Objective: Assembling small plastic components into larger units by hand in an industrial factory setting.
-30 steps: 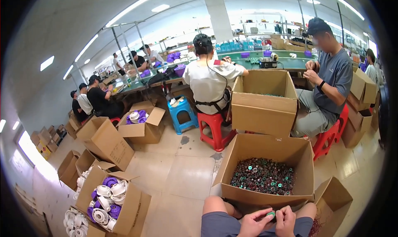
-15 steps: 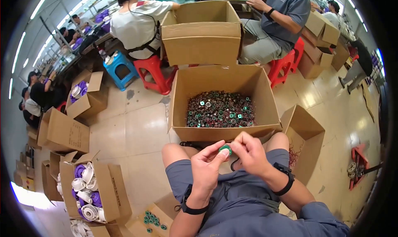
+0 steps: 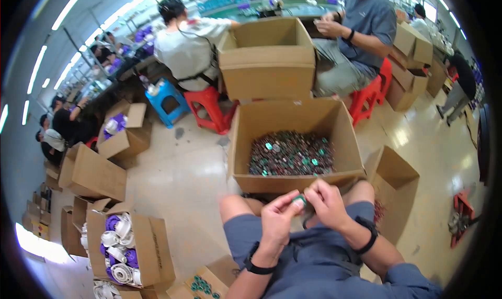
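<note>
My left hand pinches a small round green circuit board between thumb and fingers, above my lap. Close against its right side is my right hand, its thumb and fingertips pressed together. What those fingertips hold is too small and blurred to make out. Just beyond both hands stands an open cardboard box, holding a heap of similar round boards tangled with dark and reddish wires. Several loose green boards lie on cardboard at the lower left, beside my left forearm.
Right of my knee is another open carton with reddish wires inside. A carton of white and purple parts stands at left. Ahead, an empty-looking box sits between two seated people. A red wheeled metal tool rests at far right.
The whole view has shifted, so the scene appears lower and further right. Both hands stay together at the green board, with little change in their grip.
</note>
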A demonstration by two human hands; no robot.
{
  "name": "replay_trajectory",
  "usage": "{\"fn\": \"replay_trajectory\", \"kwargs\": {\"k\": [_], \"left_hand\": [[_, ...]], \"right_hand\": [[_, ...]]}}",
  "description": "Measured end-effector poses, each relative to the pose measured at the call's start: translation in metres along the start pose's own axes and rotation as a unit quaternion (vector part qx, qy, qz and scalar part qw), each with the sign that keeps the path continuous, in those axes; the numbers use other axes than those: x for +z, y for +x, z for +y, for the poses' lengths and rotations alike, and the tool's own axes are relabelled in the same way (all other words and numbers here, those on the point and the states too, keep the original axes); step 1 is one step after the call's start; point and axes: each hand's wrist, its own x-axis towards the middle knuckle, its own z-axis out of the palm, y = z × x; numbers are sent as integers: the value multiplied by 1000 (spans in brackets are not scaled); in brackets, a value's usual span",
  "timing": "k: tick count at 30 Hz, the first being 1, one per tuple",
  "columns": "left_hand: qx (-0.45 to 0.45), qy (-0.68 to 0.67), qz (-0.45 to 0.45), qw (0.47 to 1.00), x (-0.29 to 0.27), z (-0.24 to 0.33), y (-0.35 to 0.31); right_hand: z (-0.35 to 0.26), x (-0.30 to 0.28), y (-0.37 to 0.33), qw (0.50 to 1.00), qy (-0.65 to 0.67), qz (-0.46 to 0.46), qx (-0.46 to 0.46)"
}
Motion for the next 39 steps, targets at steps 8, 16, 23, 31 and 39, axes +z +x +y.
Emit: {"fn": "replay_trajectory", "kwargs": {"k": [8,16,23,31,39], "left_hand": [[-27,-16,8,999,-22,-52,0],[-13,24,16,999,-16,-42,2],[-12,12,28,999,-11,-42,6],[-3,35,52,998,-16,-51,4],[-20,-17,37,999,-59,-2,-58]], "right_hand": [[24,5,-28,999,-5,-29,15],[39,5,-10,997,28,1,76],[36,7,-13,998,31,34,33],[16,0,-21,999,-21,42,-11],[137,-113,-6,981,-31,183,61]]}}
